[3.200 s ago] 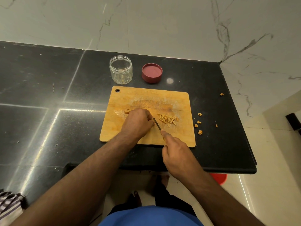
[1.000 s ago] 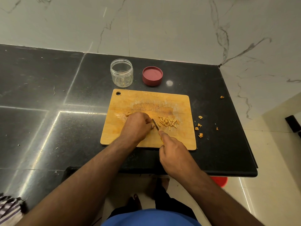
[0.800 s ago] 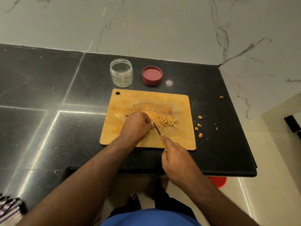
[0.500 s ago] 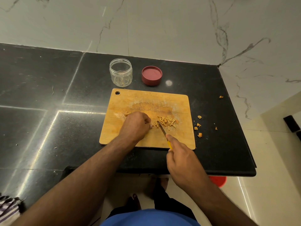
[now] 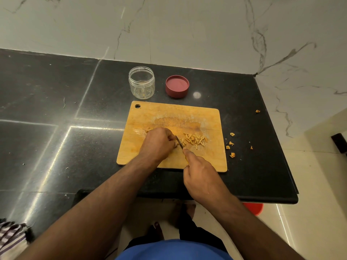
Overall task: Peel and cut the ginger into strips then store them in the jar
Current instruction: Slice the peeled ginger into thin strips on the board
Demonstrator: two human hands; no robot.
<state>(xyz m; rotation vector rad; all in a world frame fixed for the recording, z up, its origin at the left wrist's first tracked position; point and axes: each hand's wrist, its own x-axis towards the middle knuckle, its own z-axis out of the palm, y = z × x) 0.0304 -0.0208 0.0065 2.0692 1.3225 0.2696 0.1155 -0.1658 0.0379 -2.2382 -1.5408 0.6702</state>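
Ginger [image 5: 176, 144] under cut lies near the middle of the cutting board [image 5: 150, 117], almost wholly hidden beneath the left hand [image 5: 159, 141]; we cannot make out its shape or its long axis. The left hand's fingers are curled shut over it, pinning it to the wood. Immediately to the right of those fingers stands the knife [image 5: 179, 142], its blade slanting from the near right up toward the far left, the tip close against the left knuckles. The right hand [image 5: 201, 177] is closed around the handle (a trace of yellow shows at the grip), forefinger extended along the top.

Cut strips [image 5: 195, 140] are heaped just right of the blade, so the uncut stock lies left of the knife and the finished pile right of it. We judge the next stroke depends on that margin between blade and left fingertips, which looks narrow.

Further out, peel scraps [image 5: 231, 145] lie scattered on the black counter [image 5: 56, 109] off the board's right edge. Beyond the board's far edge stands the jar [image 5: 141, 82], open and apparently all but empty, with its red lid [image 5: 177, 86] beside it. Storing has, in our judgement, not begun.
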